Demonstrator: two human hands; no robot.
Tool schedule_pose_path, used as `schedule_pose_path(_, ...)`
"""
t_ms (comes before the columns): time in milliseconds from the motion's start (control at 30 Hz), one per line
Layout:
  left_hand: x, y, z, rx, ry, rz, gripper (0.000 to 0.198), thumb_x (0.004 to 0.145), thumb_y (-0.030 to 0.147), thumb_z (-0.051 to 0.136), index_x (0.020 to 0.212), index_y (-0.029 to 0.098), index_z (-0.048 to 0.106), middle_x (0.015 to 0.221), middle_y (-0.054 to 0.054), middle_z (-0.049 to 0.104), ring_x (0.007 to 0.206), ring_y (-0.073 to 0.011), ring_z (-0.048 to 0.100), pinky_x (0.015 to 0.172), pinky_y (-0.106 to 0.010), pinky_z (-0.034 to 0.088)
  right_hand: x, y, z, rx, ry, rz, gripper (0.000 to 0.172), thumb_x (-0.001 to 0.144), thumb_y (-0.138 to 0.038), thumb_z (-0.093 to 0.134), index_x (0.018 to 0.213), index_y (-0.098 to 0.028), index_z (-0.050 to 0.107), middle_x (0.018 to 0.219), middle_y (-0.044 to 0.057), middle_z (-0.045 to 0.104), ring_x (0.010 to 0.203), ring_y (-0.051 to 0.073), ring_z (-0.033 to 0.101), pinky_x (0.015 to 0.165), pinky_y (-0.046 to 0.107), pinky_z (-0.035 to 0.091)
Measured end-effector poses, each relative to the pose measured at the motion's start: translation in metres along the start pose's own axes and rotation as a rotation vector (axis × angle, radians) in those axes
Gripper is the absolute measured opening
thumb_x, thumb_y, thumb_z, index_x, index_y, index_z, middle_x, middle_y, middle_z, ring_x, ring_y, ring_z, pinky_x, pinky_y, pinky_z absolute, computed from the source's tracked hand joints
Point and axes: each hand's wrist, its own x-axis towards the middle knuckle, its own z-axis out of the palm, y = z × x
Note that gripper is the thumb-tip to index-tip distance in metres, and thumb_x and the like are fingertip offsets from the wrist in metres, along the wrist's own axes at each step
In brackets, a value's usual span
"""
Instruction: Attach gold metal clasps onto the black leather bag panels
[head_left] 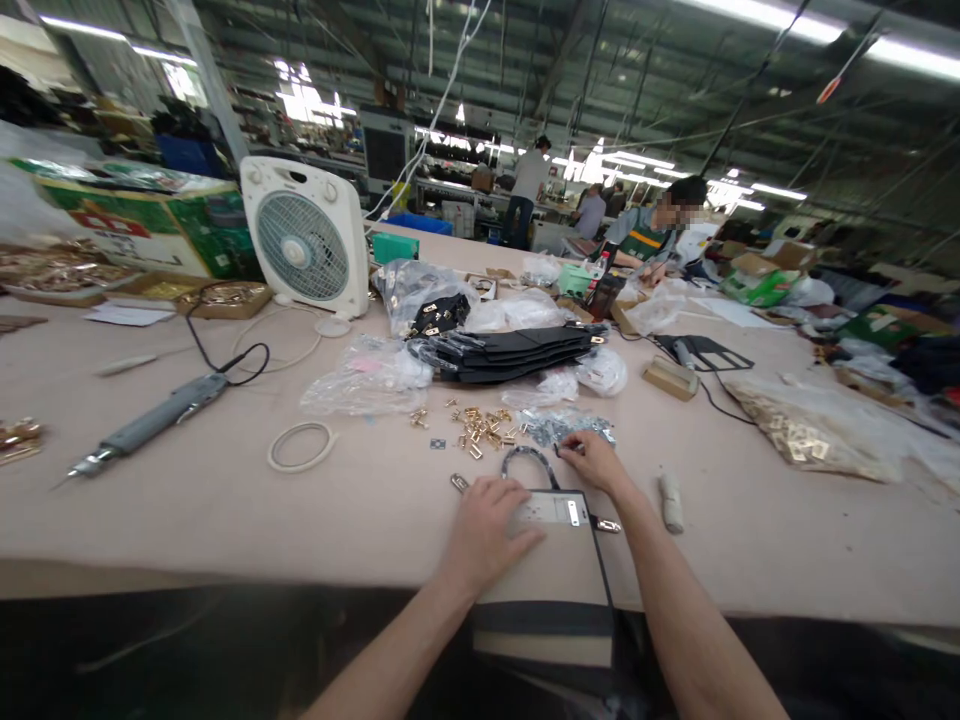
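A beige and black handbag (pixel 551 570) lies at the table's front edge, its lower end hanging over. My left hand (pixel 489 528) rests on the upper left of the bag with the fingers apart. A plastic-wrapped handle (pixel 525 455) loops up from the bag's top, and a metal plate (pixel 574 512) shows on the panel beside my left hand. My right hand (pixel 592 460) is pinched just right of the handle, with a small dark piece at its fingertips that I cannot make out. Close by lie gold-coloured buckles (pixel 480 428) and a pile of small grey metal plates (pixel 566 425).
Stacked black bag parts (pixel 517 352) lie behind the hardware. At left are a roll of tape (pixel 301 446), an electric screwdriver (pixel 154 420) and a white fan (pixel 306 240). A wrapped roll (pixel 671 502) and a bag of fittings (pixel 810 430) lie right. A co-worker (pixel 645 235) sits across the table.
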Motion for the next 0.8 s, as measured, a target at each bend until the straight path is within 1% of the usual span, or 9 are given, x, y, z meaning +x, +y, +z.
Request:
schedule_pose_path(100,0.000,0.000,-0.001,-0.014,-0.006,-0.012,0.049,0.078,0.037,0.089,0.121,0.024,0.071,0.123,-0.005,0.071,0.119,-0.0284,0.058,0.105,-0.049,0.048,-0.008,-0.002,-0.004,0.087,0.059,0.057,0.022,0.076,-0.040,0.075,0.085,-0.020,0.077,0.084,0.006,0.077,0.077,0.023,0.068,0.080,0.037,0.053)
schedule_pose_path(200,0.000,0.000,-0.003,-0.033,-0.006,-0.016,0.048,0.077,0.037,0.089,0.119,0.024,0.072,0.122,-0.006,0.072,0.118,-0.0291,0.058,0.106,-0.051,0.048,-0.024,-0.011,-0.015,0.160,0.154,0.118,0.040,0.083,-0.052,0.068,0.096,-0.016,0.077,0.085,0.010,0.077,0.076,0.023,0.068,0.076,0.037,0.055)
schedule_pose_path(267,0.000,-0.001,-0.003,-0.047,0.000,-0.024,0.047,0.077,0.038,0.089,0.119,0.024,0.074,0.120,-0.005,0.072,0.117,-0.0293,0.058,0.105,-0.051,0.049,-0.039,-0.023,-0.022,0.219,0.172,0.128,0.048,0.085,-0.057,0.067,0.105,-0.014,0.075,0.086,0.011,0.076,0.077,0.023,0.069,0.075,0.037,0.056)
schedule_pose_path(333,0.000,-0.002,-0.001,-0.051,0.013,-0.041,0.046,0.076,0.039,0.090,0.118,0.024,0.075,0.119,-0.005,0.073,0.116,-0.0289,0.058,0.105,-0.049,0.050,-0.056,-0.042,-0.027,0.290,0.113,0.107,0.048,0.085,-0.056,0.070,0.109,-0.015,0.075,0.086,0.009,0.076,0.078,0.023,0.068,0.075,0.036,0.056)
schedule_pose_path(400,0.000,-0.003,0.001,-0.045,0.026,-0.062,0.046,0.076,0.040,0.090,0.118,0.024,0.076,0.118,-0.005,0.073,0.114,-0.0284,0.058,0.103,-0.047,0.051,-0.073,-0.064,-0.029,0.321,-0.030,0.060,0.040,0.086,-0.053,0.071,0.106,-0.018,0.075,0.083,0.006,0.074,0.076,0.021,0.067,0.074,0.034,0.054)
schedule_pose_path(500,0.000,-0.004,0.003,-0.037,0.026,-0.072,0.046,0.077,0.044,0.088,0.118,0.025,0.077,0.116,-0.005,0.073,0.112,-0.0278,0.058,0.102,-0.047,0.052,-0.090,-0.093,-0.026,0.266,-0.243,-0.027,0.026,0.090,-0.047,0.068,0.096,-0.023,0.076,0.087,0.004,0.074,0.083,0.022,0.066,0.077,0.033,0.052)
schedule_pose_path(567,0.001,-0.004,0.004,-0.034,0.031,-0.075,0.046,0.076,0.044,0.088,0.116,0.025,0.078,0.115,-0.005,0.073,0.112,-0.0281,0.058,0.101,-0.047,0.052,-0.094,-0.106,-0.022,0.219,-0.302,-0.062,0.022,0.090,-0.044,0.067,0.091,-0.024,0.076,0.091,0.004,0.074,0.090,0.023,0.067,0.083,0.033,0.051)
schedule_pose_path(667,0.001,-0.004,0.004,-0.033,0.045,-0.076,0.044,0.075,0.042,0.089,0.114,0.026,0.078,0.113,-0.006,0.072,0.112,-0.0285,0.058,0.100,-0.047,0.052,-0.092,-0.111,-0.015,0.163,-0.355,-0.072,0.020,0.089,-0.041,0.066,0.088,-0.024,0.076,0.091,0.004,0.075,0.091,0.023,0.067,0.085,0.034,0.050)
schedule_pose_path(800,0.000,-0.005,0.004,-0.023,0.039,-0.068,0.043,0.078,0.042,0.086,0.117,0.027,0.078,0.114,-0.005,0.072,0.112,-0.0281,0.058,0.101,-0.047,0.051,-0.087,-0.104,-0.004,0.138,-0.362,-0.057,0.019,0.088,-0.039,0.065,0.089,-0.024,0.077,0.094,0.005,0.077,0.093,0.025,0.068,0.089,0.036,0.050)
